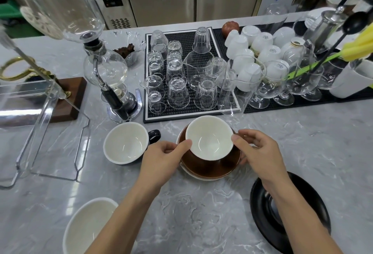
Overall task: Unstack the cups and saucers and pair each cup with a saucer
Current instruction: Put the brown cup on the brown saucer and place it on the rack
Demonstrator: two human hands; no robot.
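Both hands steady the brown cup on the saucer stack.

The left hand (pixel 161 161) and right hand (pixel 256 152) pinch the brown cup (pixel 210 152) from either side, thumbs at its rim, probably to lift it squarely off the saucers (pixel 201 176) beneath. A dark cup (pixel 126 142) waits just left of the left hand; a black saucer (pixel 302 213) lies under the right forearm, half covered. How many saucers remain stacked I cannot tell.
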